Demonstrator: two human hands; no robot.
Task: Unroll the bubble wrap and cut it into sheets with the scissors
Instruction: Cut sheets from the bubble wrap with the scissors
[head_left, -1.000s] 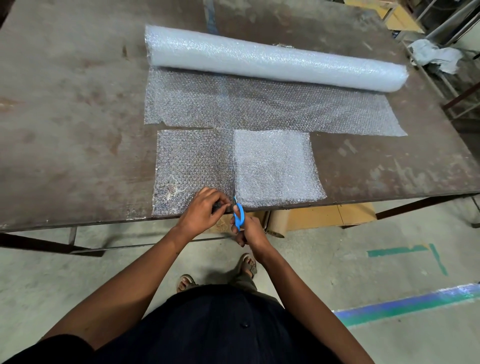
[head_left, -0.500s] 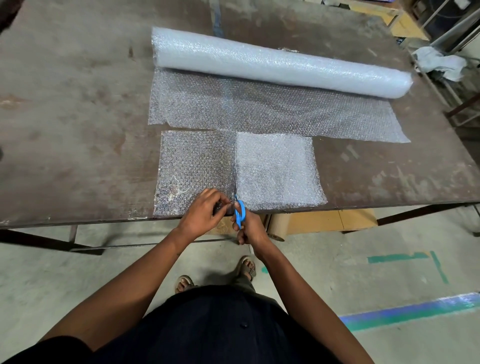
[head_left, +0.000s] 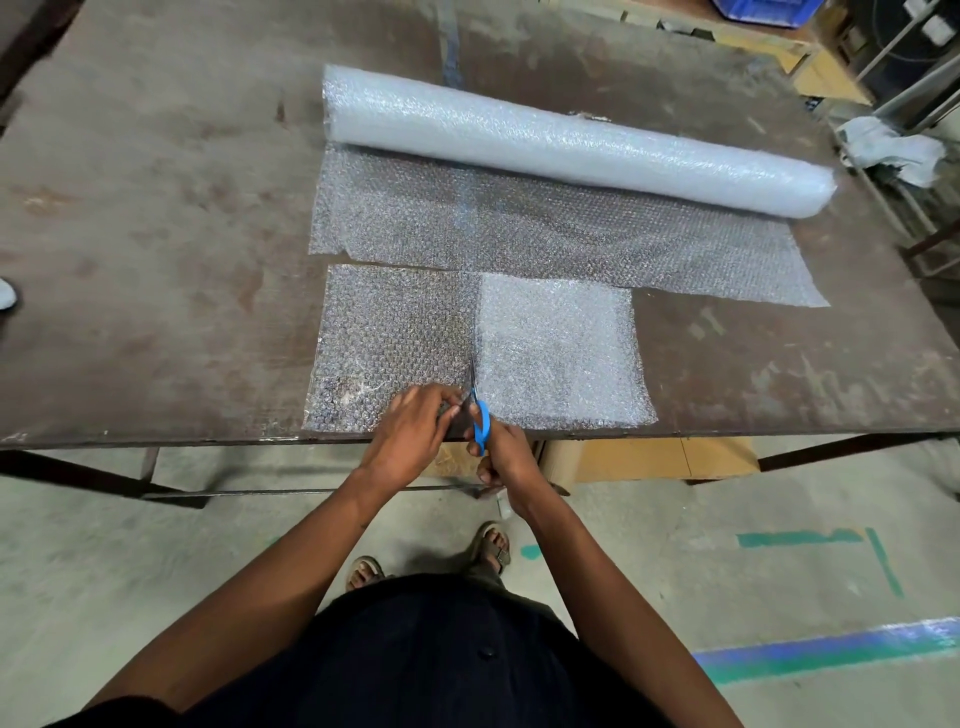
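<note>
Across a worn brown table (head_left: 156, 218) in a workshop with a concrete floor, the bubble wrap roll (head_left: 571, 140) is lying toward the far side, its unrolled length (head_left: 545, 234) spreading flat toward the person. Nearer the front edge, a single-layer piece (head_left: 389, 338) is lying on the left, right beside a whiter, denser-looking stack of cut sheets (head_left: 556, 348). And right where those two meet, the scissors (head_left: 480, 421) are working: blue handles sitting at the table's front edge, the blades pointing away from the person and running up along that seam. The right hand (head_left: 506, 457) is gripping the blue handles, fingers curled through and around them, hanging just off the table's edge. The left hand (head_left: 415, 431) is sitting immediately left of the blades, fingers bent and pinching the near edge of the single-layer piece against the table. The two hands are almost touching, with the scissors between them. Cardboard (head_left: 649, 460) is showing under the table.
</note>
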